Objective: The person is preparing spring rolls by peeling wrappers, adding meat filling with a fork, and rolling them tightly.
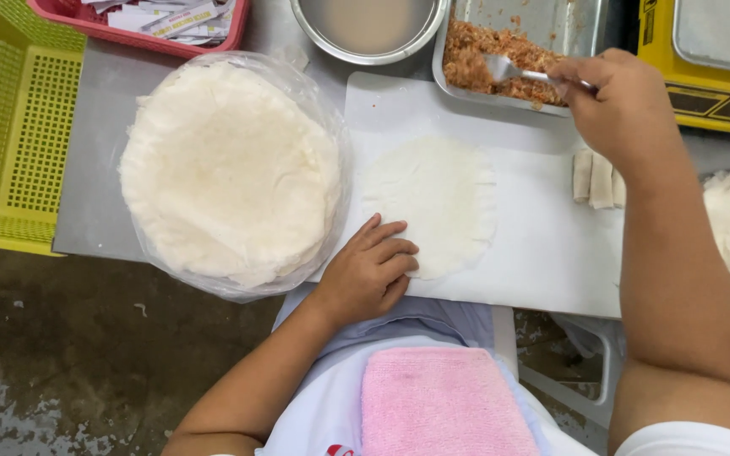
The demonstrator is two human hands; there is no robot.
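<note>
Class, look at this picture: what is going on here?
A person is working at a white board. The right hand holds a spoon in the minced filling of a metal tray. The left hand rests on the edge of a single round wrapper. A stack of wrappers lies beside it, and finished rolls lie under the right hand.

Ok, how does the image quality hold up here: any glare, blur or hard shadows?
Head view: light is even and soft, with no hard shadows; the white cutting board and single wrapper run bright, close to washed out; the spoon in the right hand is slightly soft; the left hand is sharp.
</note>
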